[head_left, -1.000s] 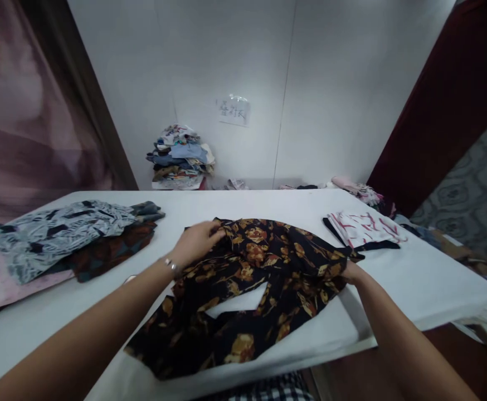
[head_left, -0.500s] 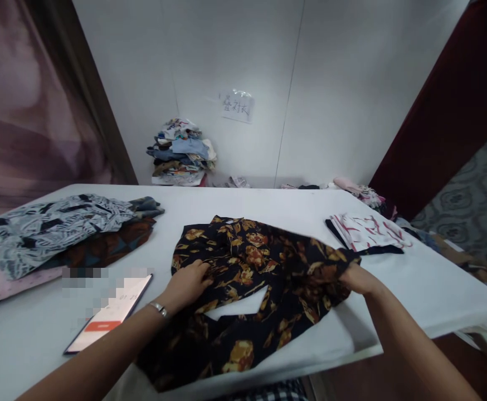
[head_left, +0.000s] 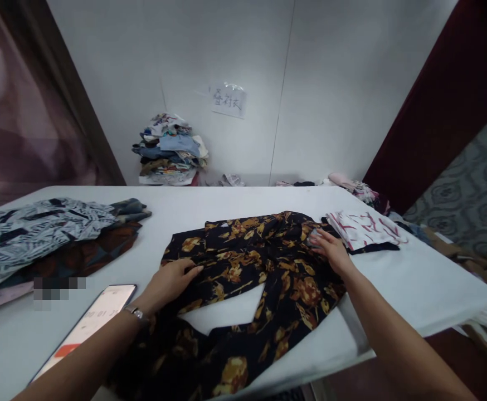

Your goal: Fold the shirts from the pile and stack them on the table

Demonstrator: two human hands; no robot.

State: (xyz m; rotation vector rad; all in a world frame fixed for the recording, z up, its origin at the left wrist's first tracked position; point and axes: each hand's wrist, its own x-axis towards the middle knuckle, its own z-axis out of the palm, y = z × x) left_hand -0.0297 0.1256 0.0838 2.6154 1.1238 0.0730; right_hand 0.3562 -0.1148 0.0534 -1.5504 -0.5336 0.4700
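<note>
A dark shirt (head_left: 237, 270) with a yellow and brown floral print lies spread and wrinkled at the front of the white table (head_left: 210, 200). White tabletop shows through a gap in its middle. My left hand (head_left: 174, 281) rests on the shirt's left part, its fingers stretched over the cloth and the thumb slightly apart. At the shirt's right upper part, my right hand (head_left: 331, 250) has its fingers closed on the fabric. A small pale patch shows at those fingertips; I cannot make out what it is. The shirt's lower left part is partly behind my left forearm.
A lit phone (head_left: 88, 326) lies beside my left forearm. Patterned garments (head_left: 38, 228) are heaped at the left. A folded white and red garment (head_left: 364, 229) lies just right of the shirt. Behind the table rises a clothes stack (head_left: 170, 150), below a paper sign (head_left: 229, 101).
My right hand has moved up and left, bringing the shirt's right part toward the back of the table. My left hand stays on the shirt, its fingers flatter. The view has shifted slightly.
</note>
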